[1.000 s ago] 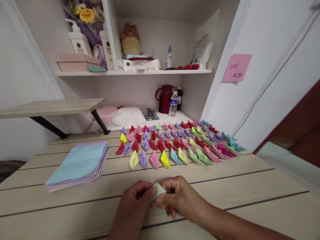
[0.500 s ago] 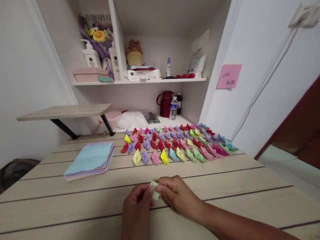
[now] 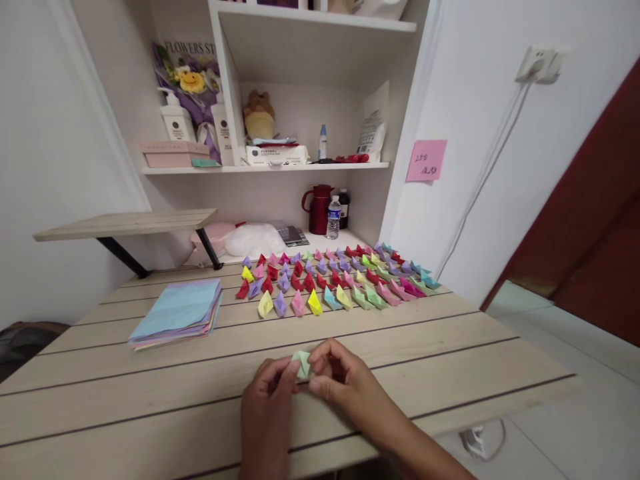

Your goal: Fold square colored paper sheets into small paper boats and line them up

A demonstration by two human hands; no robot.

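Note:
A small pale green folded paper point(image 3: 302, 365) is held up just over the table's near part, its front showing a crease. My left hand point(image 3: 270, 393) pinches its left side between thumb and fingers. At the paper's right edge is my right hand point(image 3: 343, 380), thumb and forefinger spread apart, with the fingertips close to or touching the paper. Beyond the hands, several rows of folded paper boats point(image 3: 315, 303) in red, purple, pink, yellow, green and blue stand on the table. To the left lies a stack of square coloured paper point(image 3: 176, 308), light blue on top.
The wooden slatted table point(image 3: 150, 407) meets a white shelf unit at the back. A small raised shelf point(image 3: 127, 223) on black legs stands back left. A red jug point(image 3: 319, 210) and a water bottle point(image 3: 333, 218) are behind the boats. A pink note point(image 3: 427, 161) sticks to the wall.
The right thumb and forefinger have moved apart from their pinch on the green paper. The paper has turned slightly in the left hand. The view has shifted to the right.

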